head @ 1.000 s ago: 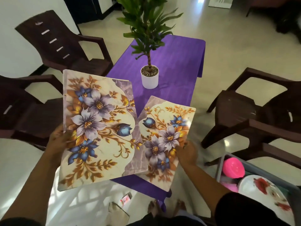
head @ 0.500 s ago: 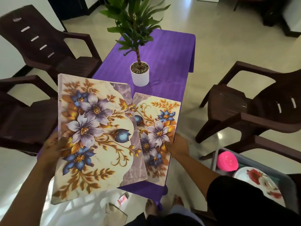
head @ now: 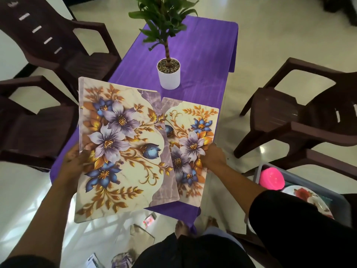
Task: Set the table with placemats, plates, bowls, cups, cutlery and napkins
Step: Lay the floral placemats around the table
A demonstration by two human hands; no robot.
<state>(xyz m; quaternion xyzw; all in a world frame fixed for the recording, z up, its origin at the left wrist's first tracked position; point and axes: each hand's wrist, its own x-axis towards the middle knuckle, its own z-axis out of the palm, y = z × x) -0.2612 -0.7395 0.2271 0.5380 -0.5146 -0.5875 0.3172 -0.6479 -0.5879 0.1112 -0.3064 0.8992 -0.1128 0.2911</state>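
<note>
plate (head: 309,200) — cut off by sleeve (head: 301,229)

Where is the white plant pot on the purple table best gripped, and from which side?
Grip the white pot round its smooth cylindrical wall, coming in level from the right or the near side. The stem and leaves of the plant block a grasp from above, and the wall looks unobstructed.

The room is bright with soft daylight. The shiny floor (head: 251,45) glows white past the far end of the purple table (head: 202,55), and window-shaped light patches lie on it near the table's close end. The hands look a bit smeary. Chairs at the picture's sides bend outward. The bottom corners are dark.
</note>
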